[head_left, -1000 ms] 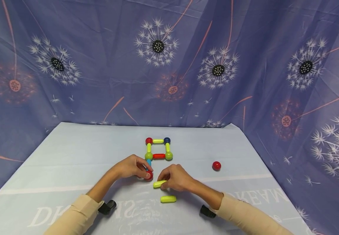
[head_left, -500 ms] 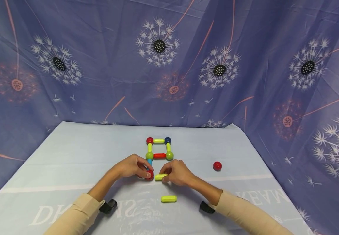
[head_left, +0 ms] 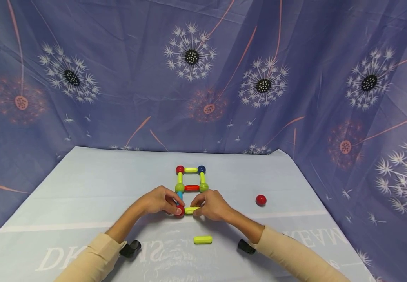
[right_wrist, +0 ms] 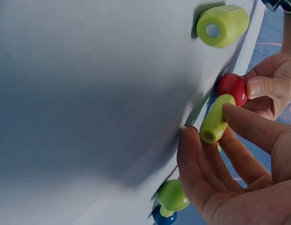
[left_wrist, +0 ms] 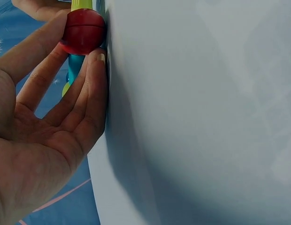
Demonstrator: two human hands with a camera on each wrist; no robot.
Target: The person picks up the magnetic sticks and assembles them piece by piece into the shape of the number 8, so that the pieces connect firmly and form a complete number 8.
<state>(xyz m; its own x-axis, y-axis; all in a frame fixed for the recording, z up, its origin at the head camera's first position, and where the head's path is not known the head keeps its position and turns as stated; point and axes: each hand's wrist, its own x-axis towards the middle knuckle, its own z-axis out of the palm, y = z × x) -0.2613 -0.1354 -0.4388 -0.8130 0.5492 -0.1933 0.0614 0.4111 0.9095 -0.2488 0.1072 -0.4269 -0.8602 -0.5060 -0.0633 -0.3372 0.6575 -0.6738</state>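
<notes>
My left hand [head_left: 159, 200] pinches a red ball [left_wrist: 84, 32] between thumb and fingers at the near end of a blue rod [head_left: 180, 195]. From the other side my right hand [head_left: 211, 206] pinches a yellow-green rod [right_wrist: 217, 119], its left end against that red ball. The blue rod runs up to a green ball [head_left: 179, 188], the near left corner of a flat square of rods and balls. A red rod [head_left: 191, 188] joins it to a second green ball [head_left: 204, 187]. At the far corners sit a red ball [head_left: 180, 170] and a dark blue ball [head_left: 201, 169].
A loose yellow-green rod [head_left: 202, 239] lies nearer the person, below the hands. Off to the right rests a single red ball [head_left: 261, 200]. A pale cloth covers the table [head_left: 119, 172], and a blue dandelion-patterned curtain [head_left: 136, 78] hangs behind it.
My right hand has moved the yellow-green rod forward and left until its end meets the red ball. The left hand keeps its hold on that ball with hardly any movement.
</notes>
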